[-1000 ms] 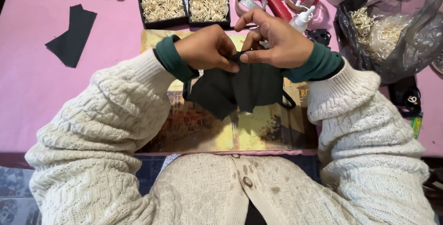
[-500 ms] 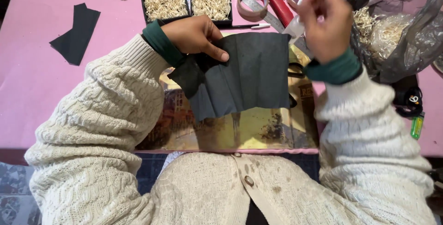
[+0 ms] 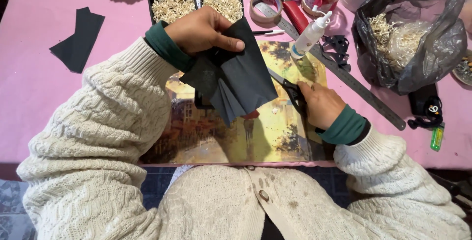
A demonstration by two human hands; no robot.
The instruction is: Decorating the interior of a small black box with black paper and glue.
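Nearest, at four o'clock, the right hand (image 3: pixel 318 105) is closed around the handles of black scissors (image 3: pixel 290 88), blades pointing toward ten o'clock over a painted board (image 3: pixel 275 136). Just beyond, at eleven o'clock, the left hand (image 3: pixel 202 31) pinches a folded dark paper (image 3: pixel 241 80), lifted above the board. Farther, at one o'clock, a glue bottle (image 3: pixel 309 36) leans beside a metal ruler (image 3: pixel 354 85).

Pleated black paper piece (image 3: pixel 236 77): fanned, lifted above the picture board's upper middle. Black-handled scissors (image 3: pixel 291 90): lying toward its right edge, blades apparently closed.
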